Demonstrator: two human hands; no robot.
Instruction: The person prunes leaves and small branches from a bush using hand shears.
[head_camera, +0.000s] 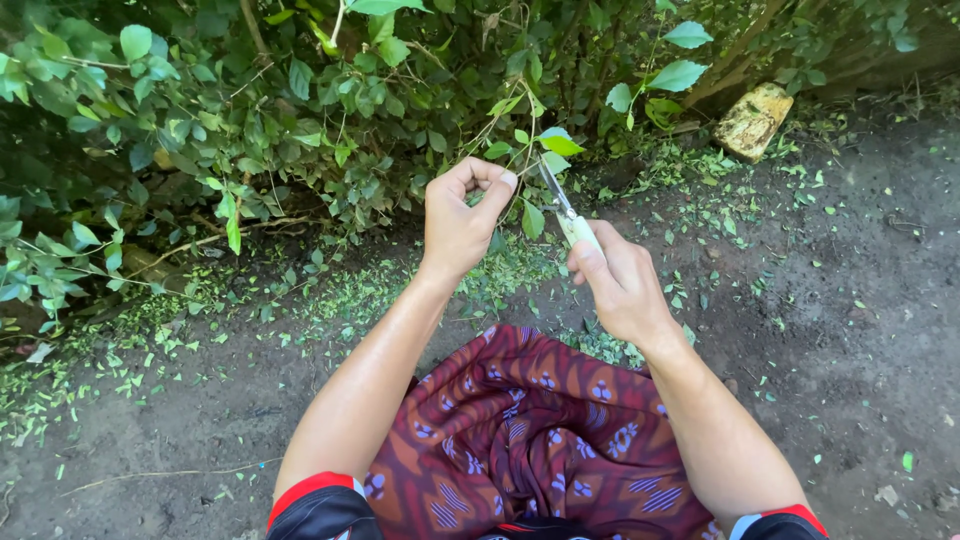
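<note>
My left hand (458, 218) is raised at the edge of a leafy green bush (300, 110), its fingers pinched around a thin twig (512, 150) that carries a few leaves. My right hand (622, 285) grips the pale green handle of a small knife (565, 215), blade pointing up and left toward the same twig, close to the pinched spot. A leaf (558, 143) hangs just above the blade tip. Both forearms reach forward over a dark red patterned cloth (530, 430) on my lap.
Bare dark soil (850, 330) lies around me, strewn with small cut leaf pieces (160, 340). A yellowish stone block (752, 120) rests by the bush at upper right. Low branches (200, 240) stretch along the ground on the left.
</note>
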